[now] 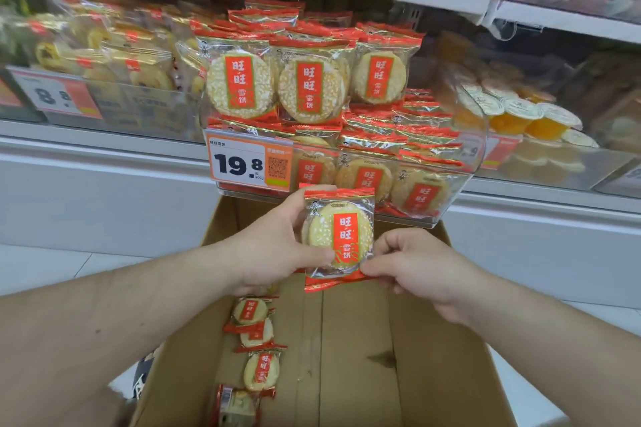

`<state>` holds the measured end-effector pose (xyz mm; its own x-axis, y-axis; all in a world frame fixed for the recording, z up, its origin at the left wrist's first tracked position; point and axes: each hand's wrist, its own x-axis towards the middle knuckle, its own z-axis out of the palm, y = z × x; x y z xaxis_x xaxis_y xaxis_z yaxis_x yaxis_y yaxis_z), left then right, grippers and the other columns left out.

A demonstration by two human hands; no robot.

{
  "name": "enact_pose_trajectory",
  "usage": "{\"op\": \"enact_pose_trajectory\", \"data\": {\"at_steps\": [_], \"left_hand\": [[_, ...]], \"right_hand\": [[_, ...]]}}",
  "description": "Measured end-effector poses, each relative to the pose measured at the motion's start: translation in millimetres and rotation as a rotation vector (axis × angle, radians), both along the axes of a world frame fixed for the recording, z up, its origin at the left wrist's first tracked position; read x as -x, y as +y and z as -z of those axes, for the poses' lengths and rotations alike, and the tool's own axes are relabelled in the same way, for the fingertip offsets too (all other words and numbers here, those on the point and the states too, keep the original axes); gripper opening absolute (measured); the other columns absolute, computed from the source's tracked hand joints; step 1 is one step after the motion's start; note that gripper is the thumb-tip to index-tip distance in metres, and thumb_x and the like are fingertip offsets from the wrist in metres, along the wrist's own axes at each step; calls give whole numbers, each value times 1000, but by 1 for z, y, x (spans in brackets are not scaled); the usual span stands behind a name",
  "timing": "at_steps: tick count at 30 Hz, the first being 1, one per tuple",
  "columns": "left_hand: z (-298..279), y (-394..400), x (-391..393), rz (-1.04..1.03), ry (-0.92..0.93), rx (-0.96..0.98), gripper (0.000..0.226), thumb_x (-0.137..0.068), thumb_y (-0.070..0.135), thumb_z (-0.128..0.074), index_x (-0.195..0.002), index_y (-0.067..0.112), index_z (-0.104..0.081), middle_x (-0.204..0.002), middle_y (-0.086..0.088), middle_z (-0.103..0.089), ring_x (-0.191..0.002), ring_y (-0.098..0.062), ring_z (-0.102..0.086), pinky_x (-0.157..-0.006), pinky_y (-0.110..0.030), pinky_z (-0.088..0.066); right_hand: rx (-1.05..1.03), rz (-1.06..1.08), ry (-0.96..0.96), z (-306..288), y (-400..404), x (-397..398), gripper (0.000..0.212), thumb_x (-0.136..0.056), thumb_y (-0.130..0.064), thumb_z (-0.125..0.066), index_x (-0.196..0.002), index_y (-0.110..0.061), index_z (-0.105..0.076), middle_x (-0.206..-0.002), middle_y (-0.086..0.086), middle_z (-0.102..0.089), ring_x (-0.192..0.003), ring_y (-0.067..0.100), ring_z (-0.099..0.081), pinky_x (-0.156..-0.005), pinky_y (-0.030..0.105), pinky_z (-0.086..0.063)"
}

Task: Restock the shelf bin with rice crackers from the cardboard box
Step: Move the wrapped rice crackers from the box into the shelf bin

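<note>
- The left hand [277, 246] is raised, thumb on top, fingers curled in a grip.
- The right hand [412, 263] pinches with thumb and forefinger.
- Both forearms are bare and reach forward.

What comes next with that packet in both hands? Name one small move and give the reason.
Probably lift the rice cracker packet up and forward into the clear shelf bin. The left hand grips its side, the right hand pinches its lower corner, and it hangs just below the bin's front, above the cardboard box, upright with its label facing out like the standing front row.
</note>
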<state>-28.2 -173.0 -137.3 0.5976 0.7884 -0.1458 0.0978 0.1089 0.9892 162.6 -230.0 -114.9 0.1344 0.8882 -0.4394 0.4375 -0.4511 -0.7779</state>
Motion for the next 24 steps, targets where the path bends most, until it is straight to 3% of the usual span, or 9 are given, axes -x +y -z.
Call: {"op": "enact_pose_trajectory", "data": {"at_steps": [3,7,9,12,15,18,20,22,24], "left_hand": [[-13,2,1,48,13,-75,86,-83,-11,-68,-133,52,-36,-124,-1,-60,-96,-15,-70,-78,-29,-56],[-28,1,-1,101,-4,-125,97,-86,-12,-64,-143,53,-22,-107,-1,-69,-73,-11,-66,-69,-25,-53],[-33,1,-4,99,-37,-132,100,-87,-13,-61,-146,51,-14,-98,-1,-72,-73,-12,-66,-66,-22,-52],[-44,3,-10,48,-53,-131,105,-86,-10,-63,-147,53,-6,-110,-6,-68,-78,-16,-68,-67,-25,-52],[-59,8,-17,-160,-136,-173,83,-87,-1,-64,-143,42,-21,-110,-2,-67,-80,-11,-69,-69,-28,-51],[-69,22,-18,-391,-146,-365,36,-90,2,-62,-110,31,-52,-90,5,-65,-76,-11,-62,-61,-22,-49],[-68,33,-15,-484,-3,-592,26,-88,4,-65,-89,30,-61,-82,9,-62,-72,-7,-56,-61,-17,-47],[-62,43,-11,-499,246,-921,16,-85,9,-66,-83,25,-63,-83,12,-59,-78,-7,-53,-74,-20,-45],[-53,51,-9,-475,421,-1158,8,-81,20,-64,-88,22,-68,-89,11,-57,-89,-15,-52,-83,-34,-41]], "right_hand": [[-74,-2,21,-15,4,-5,22,-73,-13,-80,-84,-16,-60,-78,0,-63,-67,13,-55,-55,23,-39],[-133,-10,247,-30,4,-7,31,-80,-15,-76,-108,-12,-62,-86,0,-70,-54,0,-59,-45,13,-40],[-162,-32,268,-31,5,-8,29,-83,-17,-73,-110,-10,-64,-78,-2,-70,-51,2,-55,-44,14,-38],[-211,-39,253,-39,9,-13,32,-81,-17,-73,-109,-5,-66,-77,5,-66,-48,8,-44,-43,17,-32],[-323,0,263,-68,18,-22,34,-68,-21,-75,-96,-5,-66,-73,10,-62,-48,12,-36,-46,24,-25],[-477,85,222,-102,34,-34,20,-70,-20,-75,-85,-12,-63,-65,4,-56,-50,12,-31,-49,27,-22],[-556,154,177,-116,49,-41,11,-80,-12,-74,-86,-14,-64,-69,6,-53,-49,10,-33,-47,24,-23],[-585,211,85,-121,69,-45,11,-83,-12,-74,-92,-14,-67,-75,4,-62,-45,7,-43,-45,19,-30],[-594,250,-8,-115,92,-47,17,-81,-14,-78,-94,-16,-67,-83,-1,-69,-47,0,-56,-43,15,-39]]}}
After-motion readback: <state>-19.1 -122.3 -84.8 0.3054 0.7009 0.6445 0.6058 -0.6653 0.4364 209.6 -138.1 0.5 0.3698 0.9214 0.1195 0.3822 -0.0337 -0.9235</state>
